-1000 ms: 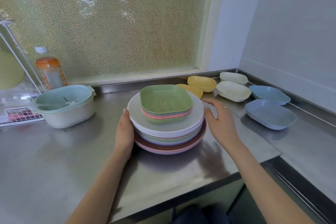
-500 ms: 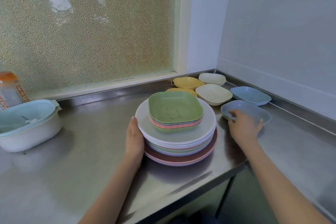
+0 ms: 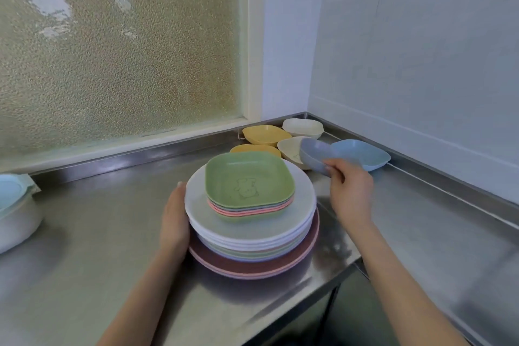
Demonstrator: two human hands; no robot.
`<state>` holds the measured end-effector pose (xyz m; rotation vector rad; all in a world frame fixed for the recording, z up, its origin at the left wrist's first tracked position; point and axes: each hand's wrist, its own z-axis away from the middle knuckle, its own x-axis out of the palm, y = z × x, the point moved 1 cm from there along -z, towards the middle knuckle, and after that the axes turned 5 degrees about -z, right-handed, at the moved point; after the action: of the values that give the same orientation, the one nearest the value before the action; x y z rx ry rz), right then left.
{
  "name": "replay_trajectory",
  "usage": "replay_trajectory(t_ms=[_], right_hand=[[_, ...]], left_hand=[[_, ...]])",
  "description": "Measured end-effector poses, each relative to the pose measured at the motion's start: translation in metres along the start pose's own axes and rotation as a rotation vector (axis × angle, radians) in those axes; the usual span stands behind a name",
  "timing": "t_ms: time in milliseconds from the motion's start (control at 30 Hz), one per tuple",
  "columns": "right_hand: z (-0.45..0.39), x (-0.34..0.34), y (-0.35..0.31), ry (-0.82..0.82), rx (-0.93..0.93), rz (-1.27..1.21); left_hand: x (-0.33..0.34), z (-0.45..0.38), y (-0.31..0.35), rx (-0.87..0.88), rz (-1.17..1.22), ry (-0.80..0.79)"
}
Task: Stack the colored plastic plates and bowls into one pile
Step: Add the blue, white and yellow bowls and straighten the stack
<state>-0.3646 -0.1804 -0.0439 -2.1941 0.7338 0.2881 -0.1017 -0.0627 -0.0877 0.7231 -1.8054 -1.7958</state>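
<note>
Right hand (image 3: 351,191): pinches the blue bowl (image 3: 314,156), tipped and lifted beside the pile (image 3: 252,222).
Left hand (image 3: 174,216): flat, fingers straight, pressing the pile's side, likely so it stays put.
Green bowl (image 3: 248,185): on top.

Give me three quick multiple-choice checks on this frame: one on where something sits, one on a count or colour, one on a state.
1. Where is the green bowl?
A. On top of the pile
B. Beside the window frame
C. In the right hand

2. How many yellow bowls are on the counter behind the pile?
A. None
B. Two
C. Five

3. What is the right hand doing?
A. Resting flat on the counter
B. Holding a blue-grey bowl lifted and tilted
C. Pressing down on the pile

Answers: 1 A, it crowns the nested bowls on the white plates. 2 B, one yellow bowl sits near the corner and another shows just behind the pile. 3 B, its fingers pinch the blue-grey bowl by the rim.
</note>
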Motion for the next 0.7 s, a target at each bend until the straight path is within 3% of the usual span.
replay_trajectory(t_ms=[167, 300, 500, 700], right_hand=[[0.012, -0.020, -0.077, 0.002, -0.185, -0.430], [0.043, -0.019, -0.109, -0.174, -0.389, -0.402], [0.059, -0.002, -0.100, -0.458, -0.302, -0.299], [0.053, -0.004, -0.105, -0.545, -0.266, -0.259]], left_hand=[[-0.001, 0.000, 0.002, 0.005, 0.023, -0.034], [0.001, 0.003, 0.010, 0.025, -0.010, -0.022], [0.000, 0.004, 0.007, 0.049, 0.038, -0.025], [0.000, 0.003, 0.007, 0.080, 0.019, -0.009]])
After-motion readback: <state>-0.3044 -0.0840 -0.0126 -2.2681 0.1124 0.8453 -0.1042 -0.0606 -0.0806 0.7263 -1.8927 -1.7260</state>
